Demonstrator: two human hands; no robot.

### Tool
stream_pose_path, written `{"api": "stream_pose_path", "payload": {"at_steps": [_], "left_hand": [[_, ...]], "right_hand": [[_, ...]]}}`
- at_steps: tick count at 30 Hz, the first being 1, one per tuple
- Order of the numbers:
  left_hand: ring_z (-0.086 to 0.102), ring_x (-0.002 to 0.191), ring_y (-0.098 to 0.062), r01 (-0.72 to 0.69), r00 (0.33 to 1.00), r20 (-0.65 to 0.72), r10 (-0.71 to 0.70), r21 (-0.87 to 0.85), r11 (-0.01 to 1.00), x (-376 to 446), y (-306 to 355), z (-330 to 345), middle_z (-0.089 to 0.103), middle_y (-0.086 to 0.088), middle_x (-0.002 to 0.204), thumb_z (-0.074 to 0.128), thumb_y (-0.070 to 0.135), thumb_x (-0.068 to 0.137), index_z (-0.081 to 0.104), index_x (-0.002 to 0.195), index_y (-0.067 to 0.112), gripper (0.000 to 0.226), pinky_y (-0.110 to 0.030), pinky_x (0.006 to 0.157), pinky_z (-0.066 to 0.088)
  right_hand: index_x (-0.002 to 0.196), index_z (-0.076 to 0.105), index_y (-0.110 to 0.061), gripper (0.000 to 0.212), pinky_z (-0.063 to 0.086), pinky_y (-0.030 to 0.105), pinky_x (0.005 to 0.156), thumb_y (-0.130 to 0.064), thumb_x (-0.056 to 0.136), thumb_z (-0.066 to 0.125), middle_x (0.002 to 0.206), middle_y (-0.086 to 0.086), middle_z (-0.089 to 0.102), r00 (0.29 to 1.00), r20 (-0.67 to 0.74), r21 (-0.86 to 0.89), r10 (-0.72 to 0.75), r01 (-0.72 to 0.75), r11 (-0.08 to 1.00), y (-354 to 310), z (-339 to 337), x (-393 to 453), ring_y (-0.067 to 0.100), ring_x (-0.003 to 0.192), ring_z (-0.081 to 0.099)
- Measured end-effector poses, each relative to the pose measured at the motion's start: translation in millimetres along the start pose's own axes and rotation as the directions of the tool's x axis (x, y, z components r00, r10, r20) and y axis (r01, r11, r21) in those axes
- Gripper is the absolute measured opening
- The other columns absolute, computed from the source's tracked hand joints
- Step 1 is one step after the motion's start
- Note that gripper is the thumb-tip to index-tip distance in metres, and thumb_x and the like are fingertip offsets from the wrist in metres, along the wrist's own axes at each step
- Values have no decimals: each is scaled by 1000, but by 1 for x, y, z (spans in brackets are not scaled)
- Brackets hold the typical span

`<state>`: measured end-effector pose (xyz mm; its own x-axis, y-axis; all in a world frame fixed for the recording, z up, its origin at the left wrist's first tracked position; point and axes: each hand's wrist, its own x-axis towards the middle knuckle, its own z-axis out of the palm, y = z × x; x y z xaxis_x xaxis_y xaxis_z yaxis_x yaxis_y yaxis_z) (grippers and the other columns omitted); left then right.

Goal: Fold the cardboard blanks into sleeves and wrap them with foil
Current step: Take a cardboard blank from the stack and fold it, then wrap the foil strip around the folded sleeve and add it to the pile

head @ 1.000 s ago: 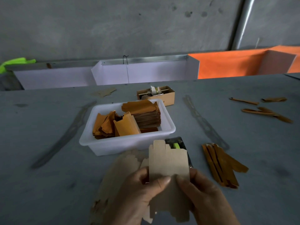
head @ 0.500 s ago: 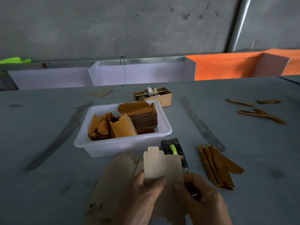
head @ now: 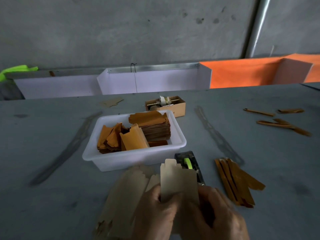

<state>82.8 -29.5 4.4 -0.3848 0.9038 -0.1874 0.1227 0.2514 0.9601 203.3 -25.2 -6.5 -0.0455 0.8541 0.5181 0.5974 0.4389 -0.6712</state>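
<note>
Cardboard blank (head: 178, 182) stands pinched between left hand (head: 155, 212) and right hand (head: 218, 215).

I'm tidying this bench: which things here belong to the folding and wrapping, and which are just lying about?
Job:
- cardboard blank gripped by left hand and right hand
- loose blanks
- white tub of orange pieces
- tape dispenser
- orange strips

Lying about:
- small brown box
- cardboard scrap

matt cardboard blank (head: 178, 181), glossy white plastic tub (head: 138, 158), shiny orange foil strips (head: 237, 181), dull grey table (head: 43, 144).
</note>
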Motion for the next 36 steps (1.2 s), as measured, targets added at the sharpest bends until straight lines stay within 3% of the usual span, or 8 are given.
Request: {"api": "stream_pose_path", "payload": {"at_steps": [6, 10, 12, 15, 20, 31, 33, 36], "left_hand": [[69, 72, -20, -37, 999, 21, 36, 52, 998, -3, 2, -1, 72, -5, 70, 64, 37, 57, 73, 72, 23, 22, -38, 73, 54], [67, 77, 2, -59, 960, 276, 49, 28, 998, -1, 3, -13, 74, 12, 81, 66, 57, 77, 74, 81, 38, 21, -13, 77, 50], [68, 82, -3, -95, 956, 283, 74, 62, 994, 0, 2, -14, 74, 9, 82, 66, 48, 82, 75, 83, 35, 16, -21, 84, 52], [69, 92, -24, -102, 964, 256, 76, 91, 991, -2, 3, -15, 74, -8, 88, 62, 20, 90, 75, 91, 20, 13, -41, 88, 50], [69, 95, -12, -72, 895, 444, 35, 65, 995, -4, 4, -17, 75, 2, 94, 64, 43, 68, 72, 97, 34, 32, -38, 95, 50], [65, 63, -14, -107, 992, 69, 106, 6, 994, -10, -18, -1, 71, -1, 66, 80, 35, 57, 72, 65, 37, 12, -34, 70, 54], [62, 64, -7, -254, 964, -52, 261, 105, 961, -12, -24, 5, 67, 2, 69, 78, 32, 66, 69, 63, 49, 20, -27, 68, 52], [53, 66, -9, -526, 805, 40, 592, 509, 682, -17, -29, 8, 58, 6, 66, 61, 41, 65, 75, 74, 39, 17, -22, 53, 49]], "right_hand": [[77, 69, -26, 17, 25, -14, 64, -40, 68, 68, 74, -21, 59, 999, -24, -12, -37, 37, 999, -10, 16, -6, -3, 68, 55], [94, 73, -22, 31, 38, -8, 57, -26, 63, 73, 80, -15, 65, 998, 60, 13, -22, 21, 1000, -9, 7, -5, -12, 75, 59], [99, 72, -26, 35, 43, -3, 58, -12, 69, 79, 84, -12, 66, 988, 154, 35, 12, -18, 999, -6, 0, -6, -6, 67, 62], [89, 64, -46, 39, 45, 2, 61, -16, 69, 80, 80, -16, 68, 941, 256, 148, 221, -264, 953, -4, -5, -3, -8, 74, 63], [97, 68, -23, 24, 57, 30, 74, -15, 75, 72, 82, 5, 73, 746, 486, 429, 455, -657, 620, 8, -14, 9, 16, 81, 69], [95, 68, -4, 21, 56, 46, 66, 8, 80, 59, 89, 27, 69, 679, 546, 581, 491, -729, 362, 10, -8, 8, 40, 83, 67], [94, 68, -6, 22, 57, 42, 62, 9, 80, 59, 85, 23, 71, 678, 536, 596, 502, -726, 343, 9, -5, 7, 35, 77, 68], [95, 69, -8, 23, 55, 44, 66, 8, 81, 60, 84, 20, 72, 658, 522, 586, 543, -739, 333, 9, -2, 5, 36, 82, 67]]}}
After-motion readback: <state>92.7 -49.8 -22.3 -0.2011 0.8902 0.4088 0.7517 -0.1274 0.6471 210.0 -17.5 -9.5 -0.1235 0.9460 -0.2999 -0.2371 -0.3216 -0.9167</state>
